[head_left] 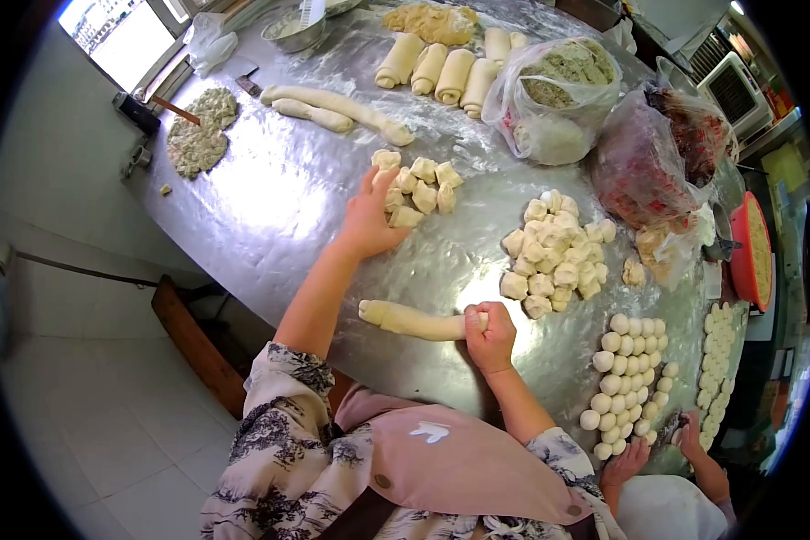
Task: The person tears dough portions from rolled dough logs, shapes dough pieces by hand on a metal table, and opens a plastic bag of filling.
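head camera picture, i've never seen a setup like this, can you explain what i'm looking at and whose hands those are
There is no machine here, just a person with bare hands. The only picture comes from a camera on their head, looking forward and down, so their apron appears at the bottom. The left hand is spread at a small group of dough pieces. The right hand grips one end of a dough rope. On the metal table are also a larger heap of dough lumps, rows of round balls, thick rolls and filled plastic bags. The two hands at lower right belong to another person.
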